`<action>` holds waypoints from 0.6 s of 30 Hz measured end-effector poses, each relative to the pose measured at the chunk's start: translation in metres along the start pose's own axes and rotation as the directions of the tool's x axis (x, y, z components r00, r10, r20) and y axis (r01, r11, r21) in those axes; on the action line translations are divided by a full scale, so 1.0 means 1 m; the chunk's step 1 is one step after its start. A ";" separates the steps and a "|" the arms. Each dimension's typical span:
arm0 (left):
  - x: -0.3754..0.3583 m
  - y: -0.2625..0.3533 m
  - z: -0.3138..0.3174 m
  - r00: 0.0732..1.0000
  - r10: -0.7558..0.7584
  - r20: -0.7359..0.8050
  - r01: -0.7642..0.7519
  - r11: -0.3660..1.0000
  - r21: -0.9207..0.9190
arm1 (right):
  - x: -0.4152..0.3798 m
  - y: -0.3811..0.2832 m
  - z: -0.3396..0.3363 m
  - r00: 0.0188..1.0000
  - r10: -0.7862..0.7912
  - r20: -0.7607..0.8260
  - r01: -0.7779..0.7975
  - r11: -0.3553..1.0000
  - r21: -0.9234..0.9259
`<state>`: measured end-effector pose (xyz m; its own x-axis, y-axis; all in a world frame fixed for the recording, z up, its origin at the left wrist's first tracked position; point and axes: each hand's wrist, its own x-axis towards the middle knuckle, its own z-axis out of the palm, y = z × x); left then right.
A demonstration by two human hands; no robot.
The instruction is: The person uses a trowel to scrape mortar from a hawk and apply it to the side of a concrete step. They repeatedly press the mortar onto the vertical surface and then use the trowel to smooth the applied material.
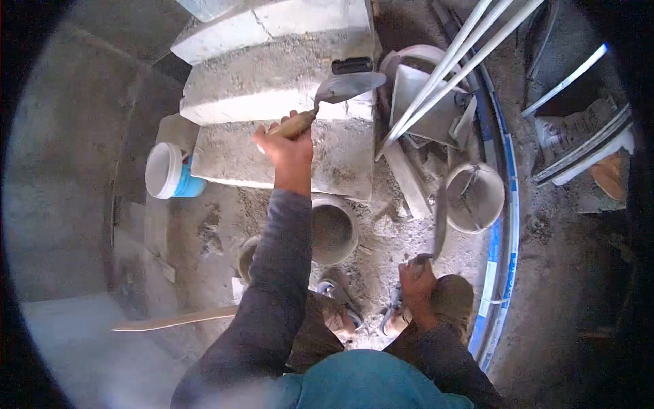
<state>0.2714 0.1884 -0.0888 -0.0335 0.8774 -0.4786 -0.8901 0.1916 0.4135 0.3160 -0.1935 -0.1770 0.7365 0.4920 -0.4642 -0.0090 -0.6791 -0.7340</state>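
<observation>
My left hand point(289, 146) is stretched forward over the concrete steps point(327, 160), its fingers closed round the wooden handle of a pointed trowel point(351, 87). The trowel's metal blade points right, across the upper step's edge. Low at the right, by my knee, my right hand point(417, 279) grips a flat-bladed trowel point(440, 221), whose long narrow blade is seen nearly edge-on and points away from me. Near the trowel in my left hand, a small dark oblong object point(352, 65) lies on the step. Loose grit covers the treads.
A white and blue bucket point(163, 170) stands left of the steps. Below them sits a round bucket point(334, 232); another bucket point(475, 198) stands at the right. White pipes point(463, 65) slant across the upper right, and blue-and-white lengths point(501, 273) curve along the floor.
</observation>
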 end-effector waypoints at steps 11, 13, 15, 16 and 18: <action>-0.269 0.138 0.106 0.905 -0.051 0.422 -0.166 0.871 0.462 | -0.113 -0.340 -0.094 0.846 -0.530 -0.067 0.480 0.699 0.530; -0.331 0.168 0.133 0.922 -0.323 0.213 0.319 0.946 0.053 | -0.154 -0.389 -0.115 0.816 -0.574 -0.068 0.527 0.692 0.493; -0.365 0.191 0.142 0.910 -0.394 0.127 0.388 0.919 0.071 | -0.182 -0.423 -0.123 0.785 -0.602 -0.146 0.537 0.542 0.647; -0.388 0.206 0.156 0.916 -0.374 0.147 0.371 0.927 0.052 | -0.194 -0.435 -0.135 0.765 -0.628 -0.140 0.551 0.527 0.648; -0.425 0.236 0.172 0.919 -0.296 0.259 0.262 0.952 0.157 | -0.222 -0.463 -0.167 0.698 -0.713 -0.067 0.610 0.542 0.578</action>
<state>0.1538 -0.0639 0.3457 0.3503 0.8639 -0.3619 -0.7850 0.4815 0.3898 0.2696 -0.0788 0.3486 0.5657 0.7910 0.2329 0.0538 0.2464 -0.9677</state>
